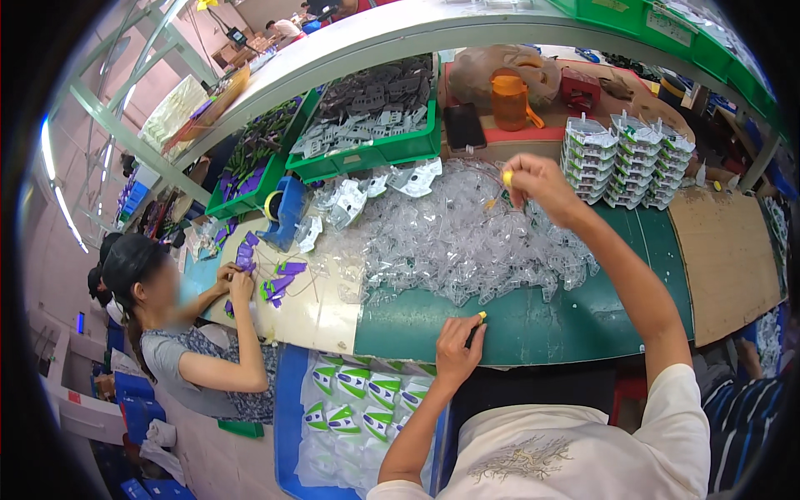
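My right hand is over the back right of a heap of clear plastic parts, its fingers bent down toward them. A yellow wrap shows on one finger. What its closed fingers hold, if anything, cannot be made out; thin reddish wires lie close by. At the front edge of the green table mat rests my left hand, also with a yellow-wrapped fingertip. Its fingers are partly bent and apart, with nothing visible in them. White-grey molded shells lie along the heap's back left.
Stacked white trays stand at the right rear, near an orange bottle and a phone. Green bins hold grey parts. A blue tape dispenser is at left. A co-worker handles purple-green pieces beside a blue crate.
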A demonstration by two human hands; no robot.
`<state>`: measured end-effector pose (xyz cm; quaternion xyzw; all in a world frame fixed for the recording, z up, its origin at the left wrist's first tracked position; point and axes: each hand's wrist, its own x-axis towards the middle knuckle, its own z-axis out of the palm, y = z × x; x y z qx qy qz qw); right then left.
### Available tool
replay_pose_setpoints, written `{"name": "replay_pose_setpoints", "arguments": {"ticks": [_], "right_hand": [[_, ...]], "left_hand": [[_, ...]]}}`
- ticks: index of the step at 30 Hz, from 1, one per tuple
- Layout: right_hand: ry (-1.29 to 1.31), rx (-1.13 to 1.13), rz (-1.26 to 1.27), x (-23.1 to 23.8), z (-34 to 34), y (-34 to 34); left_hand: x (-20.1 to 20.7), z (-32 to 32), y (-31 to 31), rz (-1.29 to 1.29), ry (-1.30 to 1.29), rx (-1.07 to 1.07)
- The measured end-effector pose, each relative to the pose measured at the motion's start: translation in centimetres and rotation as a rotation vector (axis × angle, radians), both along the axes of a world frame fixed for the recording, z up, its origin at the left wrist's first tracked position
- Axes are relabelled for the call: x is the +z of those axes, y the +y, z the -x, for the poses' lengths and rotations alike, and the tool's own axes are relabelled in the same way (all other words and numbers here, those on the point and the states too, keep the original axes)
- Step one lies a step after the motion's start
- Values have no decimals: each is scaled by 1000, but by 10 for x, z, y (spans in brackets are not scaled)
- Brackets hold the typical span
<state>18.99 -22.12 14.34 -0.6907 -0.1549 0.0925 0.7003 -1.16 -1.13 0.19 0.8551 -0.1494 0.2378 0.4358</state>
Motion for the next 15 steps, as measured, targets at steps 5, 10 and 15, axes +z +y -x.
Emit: {"name": "replay_pose_setpoints", "arguments": {"ticks": [5, 10, 15], "right_hand": [[-60, -57, 124, -28, 84, 10], [-146, -95, 216, -30, 135, 11], [-291, -96, 341, -16, 154, 8]], "left_hand": [[13, -3, 7, 424, 288, -9], [70, -18, 7, 915, 383, -256], [88, -22, 6, 881, 335, -252]]}}
